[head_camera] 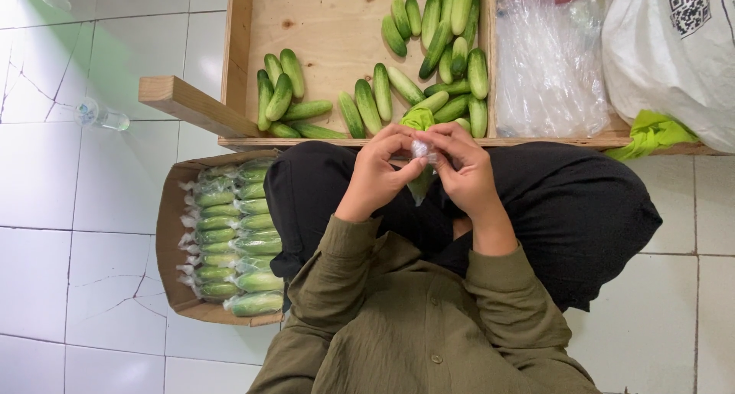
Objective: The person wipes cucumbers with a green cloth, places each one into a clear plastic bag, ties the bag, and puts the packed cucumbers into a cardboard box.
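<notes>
Both hands, left point(377, 172) & right point(465, 172), pinch bagged cucumber point(421, 181) over lap.

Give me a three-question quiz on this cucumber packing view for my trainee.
1. True or false: the cardboard box holds bagged cucumbers.
2. The loose cucumbers lie in: A) a wooden tray B) a bucket C) a sink.
3. What do the left hand and right hand pinch between them?

Key: 1 true; 2 A; 3 the clear plastic bag around one cucumber.
</notes>
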